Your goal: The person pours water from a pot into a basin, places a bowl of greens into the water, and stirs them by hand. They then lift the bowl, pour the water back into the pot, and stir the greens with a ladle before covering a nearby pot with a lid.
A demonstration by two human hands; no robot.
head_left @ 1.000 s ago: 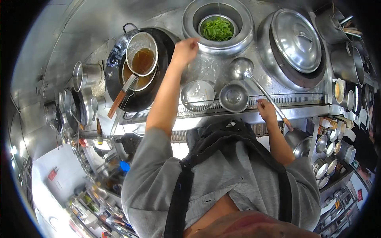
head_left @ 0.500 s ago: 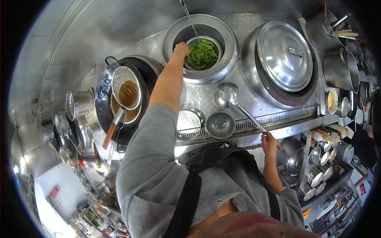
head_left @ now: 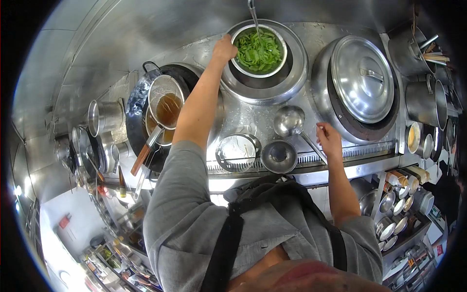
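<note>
My left hand [head_left: 225, 48] grips the rim of a metal bowl [head_left: 235, 65] filled with chopped green vegetables [head_left: 258, 50]. The bowl is raised over a round metal well [head_left: 262, 96], beneath the tap [head_left: 252, 7]. My right hand [head_left: 329, 139] hovers over the counter with fingers apart, holding nothing. Just left of it lies a large ladle [head_left: 289, 121], its handle pointing toward the counter's front edge. A small dark metal bowl [head_left: 278, 156] stands near the ladle, beside a round clear-looking container [head_left: 235, 153].
On the left, a wok [head_left: 138, 97] bears a strainer [head_left: 168, 104] over brown liquid. A large lidded pot [head_left: 362, 80] stands to the right, with more pots [head_left: 423, 102] beyond it. Seasoning containers [head_left: 399, 192] fill a shelf at the lower right.
The bowl of greens has risen out of the well in my left hand. My right hand has let go of the ladle handle and moved up and forward.
</note>
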